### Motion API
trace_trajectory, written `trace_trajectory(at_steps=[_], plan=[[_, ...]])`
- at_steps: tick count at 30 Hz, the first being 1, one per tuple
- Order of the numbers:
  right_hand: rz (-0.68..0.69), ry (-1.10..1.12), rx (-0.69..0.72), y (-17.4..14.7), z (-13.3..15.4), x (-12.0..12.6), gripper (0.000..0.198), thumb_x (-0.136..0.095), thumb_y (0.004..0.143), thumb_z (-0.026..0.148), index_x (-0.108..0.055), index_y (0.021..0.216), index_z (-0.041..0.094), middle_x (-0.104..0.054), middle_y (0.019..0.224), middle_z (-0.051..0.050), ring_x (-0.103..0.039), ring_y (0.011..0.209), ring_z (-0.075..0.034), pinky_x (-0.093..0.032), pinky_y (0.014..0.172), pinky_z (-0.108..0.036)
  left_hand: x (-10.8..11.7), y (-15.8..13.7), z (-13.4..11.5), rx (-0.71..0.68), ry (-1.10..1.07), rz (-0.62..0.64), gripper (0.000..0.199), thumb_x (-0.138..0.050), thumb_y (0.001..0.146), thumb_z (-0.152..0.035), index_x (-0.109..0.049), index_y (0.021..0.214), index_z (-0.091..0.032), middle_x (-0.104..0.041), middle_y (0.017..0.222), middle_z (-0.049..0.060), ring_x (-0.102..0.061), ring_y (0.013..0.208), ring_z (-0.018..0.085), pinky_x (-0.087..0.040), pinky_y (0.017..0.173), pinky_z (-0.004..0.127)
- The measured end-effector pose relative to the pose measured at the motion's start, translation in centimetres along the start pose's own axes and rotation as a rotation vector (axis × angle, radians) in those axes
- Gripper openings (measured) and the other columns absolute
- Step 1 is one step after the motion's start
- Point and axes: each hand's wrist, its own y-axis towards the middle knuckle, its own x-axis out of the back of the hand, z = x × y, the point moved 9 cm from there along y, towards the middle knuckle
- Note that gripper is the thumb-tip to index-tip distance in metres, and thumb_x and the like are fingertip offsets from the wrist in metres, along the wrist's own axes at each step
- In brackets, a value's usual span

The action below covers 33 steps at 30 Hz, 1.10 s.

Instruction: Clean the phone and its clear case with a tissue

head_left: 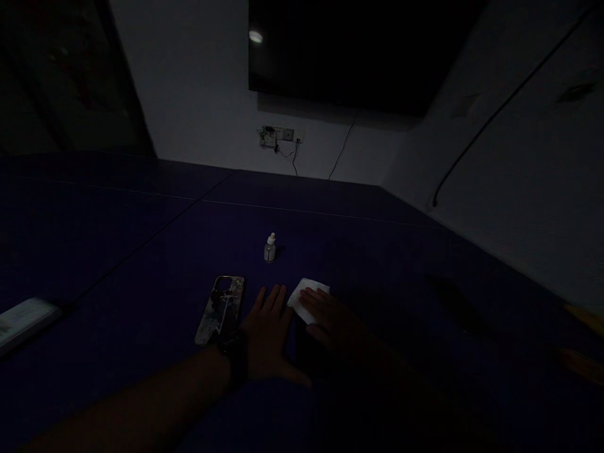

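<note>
My left hand (268,333) lies flat with its fingers stretched out and thumb spread, wearing a dark wristwatch (234,355). It holds nothing. To its right, my right hand (330,318) presses down on a white tissue (302,299), fingers together over it and thumb by its lower edge. Between and below the hands is a very dark patch that I cannot make out. A phone or phone case with a picture on its back (221,309) lies just left of my left hand. Beyond the hands a small dropper-type bottle (270,248) with a white cap stands upright.
The dark blue tabletop (165,264) has seams across it. A white box-like object (28,321) lies at the left edge. A dark flat object (455,304) is on the right, hard to see. Behind are a wall screen (349,50) and sockets with cables (280,135).
</note>
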Motion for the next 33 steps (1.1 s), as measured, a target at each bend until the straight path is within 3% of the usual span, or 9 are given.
trace_trajectory(at_steps=[4, 10, 15, 19, 26, 29, 33], plan=[[-0.045, -0.01, -0.02, -1.4, -1.7, 0.5, 0.047, -0.039, 0.104, 0.038, -0.049, 0.146, 0.02, -0.055, 0.145, -0.012, -0.049, 0.136, -0.027, -0.044, 0.112, -0.05, -0.2, 0.1, 0.1, 0.031, -0.013, 0.013, 0.133, -0.038, 0.064, -0.099, -0.017, 0.156, -0.006, -0.009, 0.162, 0.029, -0.006, 0.151, 0.045, -0.007, 0.12, 0.062], [0.02, 0.051, 0.068, -0.8, 0.3, 0.1, 0.053, -0.041, 0.103, 0.039, -0.041, 0.151, 0.018, -0.046, 0.152, -0.011, -0.04, 0.143, -0.026, -0.039, 0.116, -0.047, -0.2, 0.1, 0.0, 0.014, 0.004, -0.009, 0.13, -0.039, 0.064, -0.098, -0.022, 0.155, -0.007, -0.01, 0.163, 0.027, -0.007, 0.151, 0.044, -0.006, 0.12, 0.061], [-0.054, 0.009, -0.061, -0.9, -1.7, 0.6, 0.05, -0.041, 0.103, 0.039, -0.045, 0.149, 0.022, -0.053, 0.147, -0.011, -0.048, 0.137, -0.028, -0.042, 0.113, -0.052, 0.0, 0.1, 0.1, 0.027, 0.012, -0.024, 0.134, -0.039, 0.062, -0.099, -0.019, 0.156, -0.006, -0.014, 0.162, 0.027, -0.01, 0.151, 0.045, -0.008, 0.12, 0.06], [-0.02, 0.054, -0.148, -1.9, -2.8, 0.4, 0.051, -0.041, 0.103, 0.042, -0.045, 0.15, 0.022, -0.049, 0.15, -0.011, -0.047, 0.138, -0.028, -0.043, 0.112, -0.049, -0.2, 0.1, 0.0, 0.025, 0.012, -0.031, 0.133, -0.037, 0.063, -0.099, -0.017, 0.156, -0.006, -0.011, 0.162, 0.028, -0.01, 0.151, 0.046, -0.008, 0.12, 0.061], [0.08, 0.098, -0.028, -0.6, 0.0, -0.3, 0.064, -0.046, 0.101, 0.047, -0.03, 0.157, 0.019, -0.034, 0.159, -0.012, -0.031, 0.147, -0.028, -0.034, 0.118, -0.048, 0.4, 0.0, -0.2, 0.033, -0.005, -0.022, 0.135, -0.034, 0.062, -0.101, -0.022, 0.155, -0.004, -0.014, 0.161, 0.03, -0.012, 0.15, 0.046, -0.01, 0.119, 0.062], [0.11, 0.099, 0.016, 0.1, 0.9, -0.5, 0.064, -0.047, 0.1, 0.046, -0.032, 0.156, 0.018, -0.035, 0.158, -0.012, -0.03, 0.147, -0.028, -0.033, 0.119, -0.049, 0.7, 0.0, -0.4, 0.021, -0.026, -0.009, 0.136, -0.033, 0.059, -0.103, -0.028, 0.153, -0.005, -0.014, 0.161, 0.03, -0.012, 0.15, 0.047, -0.01, 0.119, 0.063], [0.077, 0.062, -0.044, 0.4, 0.0, 0.1, 0.061, -0.047, 0.1, 0.045, -0.038, 0.153, 0.015, -0.04, 0.156, -0.015, -0.035, 0.145, -0.029, -0.033, 0.118, -0.05, 0.7, 0.1, -0.3, 0.037, -0.039, -0.016, 0.14, -0.033, 0.056, -0.104, -0.028, 0.153, -0.003, -0.015, 0.161, 0.03, -0.013, 0.15, 0.047, -0.011, 0.119, 0.063]])
